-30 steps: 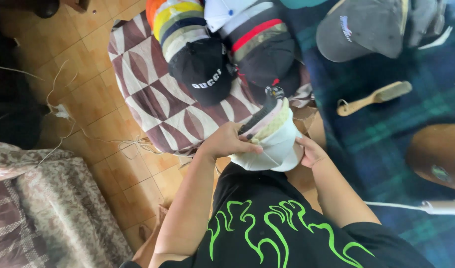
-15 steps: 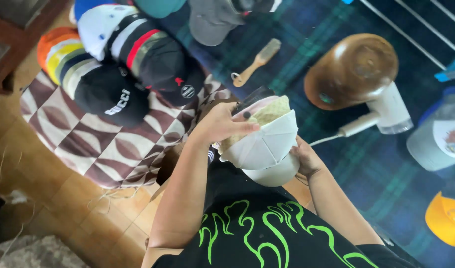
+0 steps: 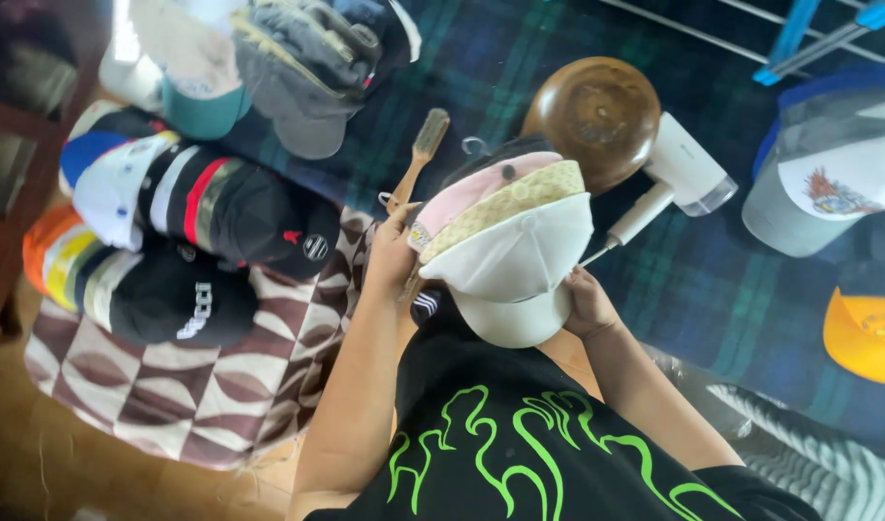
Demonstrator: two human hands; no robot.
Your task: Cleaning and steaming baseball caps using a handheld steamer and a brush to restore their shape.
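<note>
You are holding a nested stack of caps (image 3: pixel 508 253) at frame centre, your left hand (image 3: pixel 394 253) gripping its left edge and your right hand (image 3: pixel 587 301) clasping the white brim. I judge you mid-sorting; the next placement needs both hands steady.

Brightness: uneven; centre and right well lit, left edge dim.
Source: daylight from upper left, blown-out patch at the top-left caps (image 3: pixel 172 58).
Glare: sheen on the brown round dome (image 3: pixel 597 111).
Shadow: dark wooden floor (image 3: pixel 37 463) at lower left.
Sharpness: centre fair; corners soft, slight motion blur.
Distortion: wide-angle stretch at edges.
</note>
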